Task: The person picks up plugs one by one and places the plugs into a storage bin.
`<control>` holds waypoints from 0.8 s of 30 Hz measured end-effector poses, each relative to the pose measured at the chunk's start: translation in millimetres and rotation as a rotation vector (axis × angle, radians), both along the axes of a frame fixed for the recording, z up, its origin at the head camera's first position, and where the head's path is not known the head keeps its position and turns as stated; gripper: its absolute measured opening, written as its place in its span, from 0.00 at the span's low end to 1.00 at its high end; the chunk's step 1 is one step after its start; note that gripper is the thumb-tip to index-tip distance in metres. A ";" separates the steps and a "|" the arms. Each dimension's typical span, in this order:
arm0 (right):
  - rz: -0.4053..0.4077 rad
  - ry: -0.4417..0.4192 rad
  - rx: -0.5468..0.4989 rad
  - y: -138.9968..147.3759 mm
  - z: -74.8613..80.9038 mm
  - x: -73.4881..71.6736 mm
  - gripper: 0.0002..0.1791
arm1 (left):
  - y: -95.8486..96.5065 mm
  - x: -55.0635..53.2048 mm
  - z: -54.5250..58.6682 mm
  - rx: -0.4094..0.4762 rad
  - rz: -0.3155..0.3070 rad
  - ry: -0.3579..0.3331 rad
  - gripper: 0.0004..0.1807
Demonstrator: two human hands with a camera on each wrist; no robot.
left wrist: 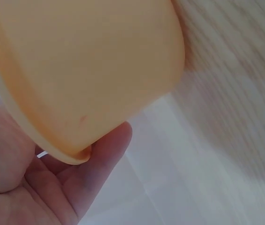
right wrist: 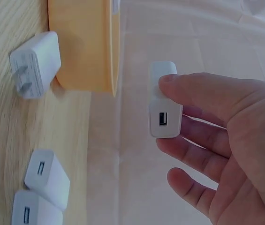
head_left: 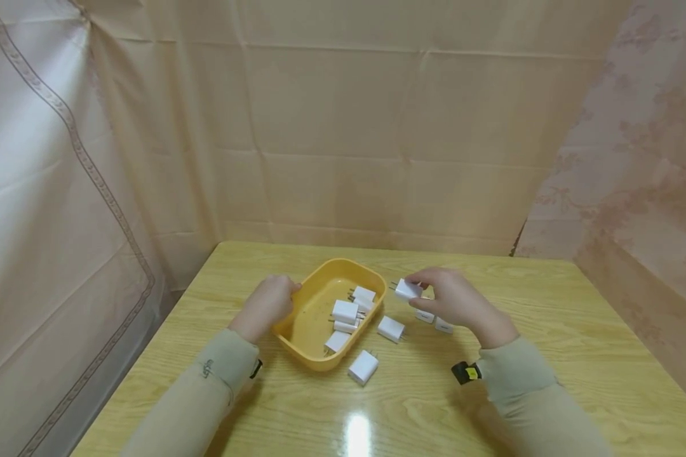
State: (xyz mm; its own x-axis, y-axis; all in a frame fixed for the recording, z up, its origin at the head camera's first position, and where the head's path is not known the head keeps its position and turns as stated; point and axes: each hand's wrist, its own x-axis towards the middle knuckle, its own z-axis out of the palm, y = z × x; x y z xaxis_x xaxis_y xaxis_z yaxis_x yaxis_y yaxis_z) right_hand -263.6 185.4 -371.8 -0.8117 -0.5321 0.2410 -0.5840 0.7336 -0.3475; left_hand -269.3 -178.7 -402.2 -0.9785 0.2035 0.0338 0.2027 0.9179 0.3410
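Note:
In the head view a yellow plastic basket point(head_left: 303, 285) stands on the table with several white USB chargers point(head_left: 345, 311) inside, heaped toward its right side. My left hand point(head_left: 267, 306) grips the basket's left rim; the left wrist view shows the fingers point(left wrist: 109, 150) curled under that rim. To the basket's right, above the table, my right hand point(head_left: 454, 297) pinches a white USB charger point(right wrist: 164, 105) between thumb and fingers. Its USB port faces the wrist camera, and its prongs point left in the head view.
On the wooden table point(head_left: 286, 406), one loose charger point(head_left: 391, 329) lies just right of the basket and another charger point(head_left: 363, 367) nearer the front. Two more chargers point(right wrist: 47, 178) sit side by side beneath the right hand. A beige cloth point(head_left: 343, 139) hangs behind the table.

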 end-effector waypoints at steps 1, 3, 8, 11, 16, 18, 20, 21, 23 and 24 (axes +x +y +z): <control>0.005 -0.001 -0.001 -2.3 -0.5 -0.6 0.22 | 0.4 -0.2 -0.1 -0.005 0.000 0.000 0.24; 0.017 -0.006 -0.005 -7.1 -0.9 -1.7 0.22 | 1.0 -0.5 -0.4 -0.010 0.002 -0.001 0.24; 0.030 -0.020 0.001 -18.4 -1.4 -4.5 0.22 | 2.0 -1.0 -1.0 -0.026 -0.001 0.009 0.24; 0.033 -0.020 0.011 -24.1 -1.3 -6.6 0.22 | 2.6 -1.2 -1.2 -0.042 -0.011 0.026 0.23; 0.042 -0.022 0.013 -33.2 -0.2 -10.0 0.22 | 2.3 -1.2 -1.3 -0.050 -0.018 0.045 0.23; 0.046 -0.025 0.008 -37.0 -0.1 -11.5 0.21 | 2.2 -1.0 -1.6 -0.046 -0.018 0.045 0.23; 0.050 -0.034 0.001 -40.9 -0.2 -13.3 0.21 | 2.0 -0.7 -1.8 -0.043 -0.016 0.043 0.23; 0.051 -0.036 0.000 -42.8 -0.7 -14.5 0.20 | 2.1 -0.4 -1.7 -0.044 -0.016 0.042 0.22; 0.051 -0.040 -0.002 -46.3 -1.6 -16.9 0.20 | 2.0 -0.1 -1.5 -0.042 -0.016 0.041 0.22; 0.051 -0.043 -0.004 -48.1 -1.9 -18.0 0.20 | 2.1 0.2 -1.3 -0.043 -0.015 0.042 0.22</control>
